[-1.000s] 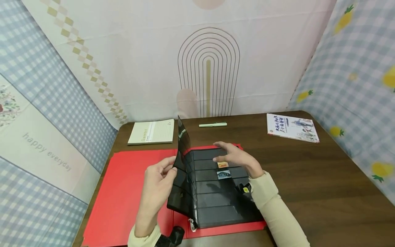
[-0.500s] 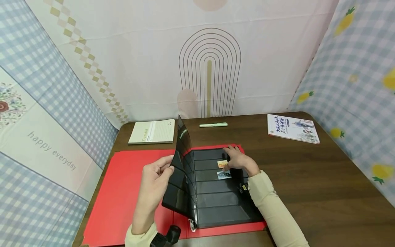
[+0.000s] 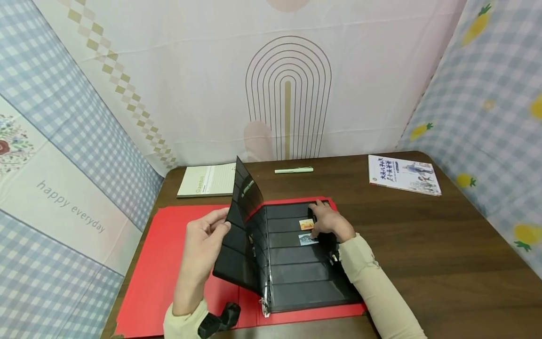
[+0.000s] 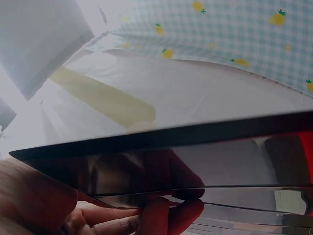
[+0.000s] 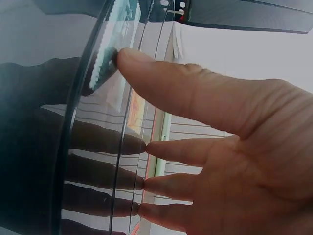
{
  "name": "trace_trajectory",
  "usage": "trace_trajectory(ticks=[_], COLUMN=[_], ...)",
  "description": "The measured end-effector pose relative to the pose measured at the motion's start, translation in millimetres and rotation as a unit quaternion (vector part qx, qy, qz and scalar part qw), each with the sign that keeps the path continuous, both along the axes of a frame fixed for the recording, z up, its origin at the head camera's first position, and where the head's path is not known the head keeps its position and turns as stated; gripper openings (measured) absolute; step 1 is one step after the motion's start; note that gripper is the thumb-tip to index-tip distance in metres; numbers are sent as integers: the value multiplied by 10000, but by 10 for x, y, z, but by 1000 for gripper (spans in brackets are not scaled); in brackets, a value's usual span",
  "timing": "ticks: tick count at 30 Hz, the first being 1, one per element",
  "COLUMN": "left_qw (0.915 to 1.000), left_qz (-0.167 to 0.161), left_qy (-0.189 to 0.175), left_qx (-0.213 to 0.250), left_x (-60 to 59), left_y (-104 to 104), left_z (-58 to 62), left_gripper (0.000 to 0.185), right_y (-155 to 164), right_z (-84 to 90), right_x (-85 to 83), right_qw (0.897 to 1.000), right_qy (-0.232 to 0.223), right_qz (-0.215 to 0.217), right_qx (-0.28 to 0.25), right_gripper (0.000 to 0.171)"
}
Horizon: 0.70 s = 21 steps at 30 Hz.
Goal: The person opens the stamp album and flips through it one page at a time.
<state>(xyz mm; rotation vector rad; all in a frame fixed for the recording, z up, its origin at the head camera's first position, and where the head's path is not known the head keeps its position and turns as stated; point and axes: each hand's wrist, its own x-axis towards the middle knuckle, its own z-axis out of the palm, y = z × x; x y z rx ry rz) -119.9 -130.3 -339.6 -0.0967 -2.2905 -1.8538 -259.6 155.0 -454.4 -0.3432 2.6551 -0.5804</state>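
A red ring-bound stamp album (image 3: 186,254) lies spread on the table, with black pocketed pages inside. My left hand (image 3: 201,247) pinches the outer edge of one black page (image 3: 237,242), which stands tilted up from the metal rings (image 3: 265,305). My right hand (image 3: 329,221) rests on the flat right-hand page (image 3: 302,275), fingers extended. In the right wrist view its thumb (image 5: 134,56) touches the page over a bluish stamp (image 5: 110,58), and the other fingertips meet the page too. An orange stamp (image 3: 306,224) sits in the row above the bluish one.
Behind the album are a cream notebook (image 3: 207,181) at left and a pale green pen (image 3: 294,170) at centre. A white picture-covered booklet (image 3: 404,175) lies at the back right of the brown table (image 3: 423,245). Fabric hangings enclose the back and sides.
My left hand has moved left, leaning the raised page further over. My right hand has come down from above the right-hand page onto it, beside the stamps.
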Motion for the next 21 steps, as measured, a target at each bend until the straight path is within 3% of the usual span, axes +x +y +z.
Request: trace_trajectory(ticks=[8, 16, 21], left_qw=[9979, 9954, 9951], left_qz=[231, 295, 411], left_qy=[-384, -258, -274], left_qx=[-464, -871, -858], left_x=[51, 127, 193], left_y=[-118, -115, -143], left_z=[7, 10, 32], left_gripper=[29, 30, 31], right_y=[-3, 3, 6], right_z=[-7, -8, -9], right_x=[-19, -31, -29], right_qw=[9999, 9998, 9997], right_qy=[26, -135, -216], right_qz=[-96, -128, -86], right_qx=[74, 102, 70], right_gripper=[88, 90, 90])
